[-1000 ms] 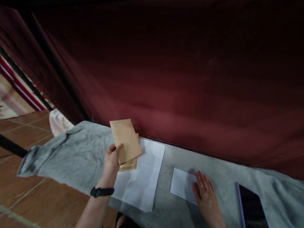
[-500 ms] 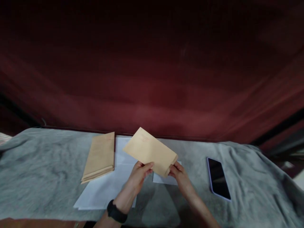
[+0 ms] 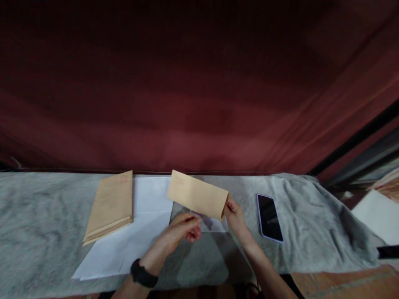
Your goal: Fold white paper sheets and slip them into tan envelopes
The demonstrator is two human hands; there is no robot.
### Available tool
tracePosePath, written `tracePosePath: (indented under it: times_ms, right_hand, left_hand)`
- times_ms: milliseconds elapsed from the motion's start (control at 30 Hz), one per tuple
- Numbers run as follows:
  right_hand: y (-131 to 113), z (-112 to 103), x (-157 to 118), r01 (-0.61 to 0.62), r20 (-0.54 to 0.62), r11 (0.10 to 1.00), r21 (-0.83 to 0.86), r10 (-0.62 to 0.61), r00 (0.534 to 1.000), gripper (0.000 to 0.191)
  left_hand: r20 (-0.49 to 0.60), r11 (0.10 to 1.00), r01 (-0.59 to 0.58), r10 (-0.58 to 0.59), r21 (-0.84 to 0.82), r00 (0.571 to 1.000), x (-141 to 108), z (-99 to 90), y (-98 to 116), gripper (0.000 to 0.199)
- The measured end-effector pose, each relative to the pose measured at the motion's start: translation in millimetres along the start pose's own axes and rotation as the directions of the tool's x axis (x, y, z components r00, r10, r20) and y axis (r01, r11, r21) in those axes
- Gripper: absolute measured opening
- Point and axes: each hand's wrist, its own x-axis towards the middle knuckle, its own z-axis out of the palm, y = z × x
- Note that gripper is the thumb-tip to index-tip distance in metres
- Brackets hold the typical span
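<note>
Now, right hand (image 3: pixel 234 216): gripping envelope (image 3: pixel 198 194) at one end
Left hand (image 3: pixel 183 228): loosely open, envelope's seven o'clock
Stack (image 3: pixel 111 201): envelope's nine o'clock
Phone (image 3: pixel 269 218): right hand's three o'clock

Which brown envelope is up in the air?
The one pinched in the right hand, by its end. The other brown envelopes lie in a pile on the left.
</note>
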Motion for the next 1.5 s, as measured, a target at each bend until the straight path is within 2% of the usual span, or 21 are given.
tracePosePath:
  times_ms: [33, 67, 100, 133, 167, 200, 233, 267, 333, 467, 567, 700, 867, 1067, 1167, 1233, 1300, 1333, 1400, 1467, 1500]
  right_hand:
    - [-2, -4, 2, 0.032, -0.033, 0.999, -0.039, -0.033, 0.999, 0.021]
    - [-4, -7, 4, 0.047, -0.053, 0.996, -0.069, -0.051, 0.997, 0.021]
    - [-5, -11, 5, 0.050, -0.058, 0.995, -0.090, -0.056, 0.997, 0.022]
    - [-6, -14, 6, 0.047, -0.052, 0.994, -0.099, -0.052, 0.997, 0.023]
    - [-7, -17, 6, 0.037, -0.030, 0.994, -0.101, -0.040, 0.999, 0.023]
    - [-8, -18, 5, 0.018, 0.010, 0.995, -0.098, -0.017, 1.000, 0.024]
    - [-9, -20, 5, -0.006, 0.064, 0.996, -0.093, 0.012, 0.998, 0.024]
    - [-10, -21, 4, -0.032, 0.122, 0.995, -0.090, 0.042, 0.992, 0.025]
    - [-12, -22, 2, -0.065, 0.220, 0.994, -0.088, 0.083, 0.972, 0.025]
    - [-16, -24, 3, -0.068, 0.340, 0.995, -0.072, 0.089, 0.936, 0.024]
    - [-16, -28, 6, -0.059, 0.394, 0.993, -0.100, 0.094, 0.914, 0.024]
    - [-9, -30, 11, -0.029, 0.347, 0.990, -0.140, 0.077, 0.935, 0.024]
    - [2, -31, 13, -0.004, 0.309, 0.984, -0.180, 0.060, 0.949, 0.024]
    - [9, -36, 13, 0.036, 0.210, 0.946, -0.322, 0.034, 0.977, 0.033]
    - [5, -43, 13, 0.093, 0.074, 0.897, -0.432, -0.067, 0.995, 0.032]
    - [-2, -48, 12, 0.128, -0.050, 0.872, -0.473, -0.172, 0.984, 0.031]
    - [-8, -50, 9, 0.124, -0.110, 0.879, -0.461, -0.196, 0.974, 0.034]
    - [-11, -49, 6, 0.099, -0.095, 0.897, -0.431, -0.155, 0.983, 0.036]
    - [-14, -45, 1, 0.011, 0.024, 0.937, -0.350, -0.003, 1.000, 0.041]
    - [-14, -38, -4, -0.069, 0.178, 0.950, -0.305, 0.128, 0.976, 0.045]
    - [-13, -35, -4, -0.082, 0.223, 0.951, -0.299, 0.154, 0.963, 0.046]
  left_hand:
    - [0.008, 0.975, -0.078, 0.078, 0.209, 0.997, -1, 2.3, -1, 0.041]
    - [0.011, 0.887, -0.202, 0.217, 0.416, 0.976, -3, 4.5, -1, 0.037]
    - [0.038, 0.729, -0.332, 0.388, 0.599, 0.921, -5, 6.3, 1, 0.031]
    - [0.094, 0.520, -0.431, 0.553, 0.737, 0.828, -7, 7.7, 3, 0.025]
    - [0.169, 0.310, -0.471, 0.660, 0.826, 0.732, -8, 8.5, 6, 0.032]
    - [0.239, 0.130, -0.465, 0.720, 0.876, 0.651, -9, 8.6, 9, 0.049]
    - [0.286, -0.001, -0.427, 0.744, 0.904, 0.603, -10, 8.3, 13, 0.067]
    - [0.309, -0.086, -0.377, 0.752, 0.922, 0.583, -10, 7.4, 16, 0.082]
    - [0.313, -0.162, -0.297, 0.752, 0.941, 0.581, -8, 4.9, 19, 0.098]
    - [0.328, -0.189, -0.279, 0.704, 0.942, 0.630, -5, 0.5, 19, 0.108]
    - [0.332, -0.179, -0.293, 0.692, 0.939, 0.641, -5, 0.0, 17, 0.110]
    - [0.302, -0.154, -0.275, 0.696, 0.949, 0.652, -6, 2.0, 19, 0.101]
    - [0.260, -0.128, -0.235, 0.664, 0.963, 0.701, -7, 5.4, 22, 0.104]
    - [0.270, -0.157, -0.221, 0.620, 0.963, 0.737, -10, 12.3, 21, 0.103]
    - [0.266, -0.177, -0.199, 0.612, 0.964, 0.744, -11, 14.4, 21, 0.105]
    - [0.252, -0.177, -0.181, 0.615, 0.967, 0.747, -10, 14.4, 19, 0.106]
    - [0.241, -0.170, -0.171, 0.621, 0.970, 0.746, -9, 13.8, 17, 0.105]
    - [0.236, -0.165, -0.170, 0.624, 0.972, 0.745, -9, 13.3, 16, 0.104]
    - [0.234, -0.150, -0.180, 0.625, 0.972, 0.745, -7, 12.0, 14, 0.103]
    - [0.243, -0.132, -0.206, 0.617, 0.970, 0.748, -6, 9.6, 13, 0.102]
    - [0.252, -0.124, -0.223, 0.611, 0.967, 0.750, -6, 7.5, 14, 0.102]
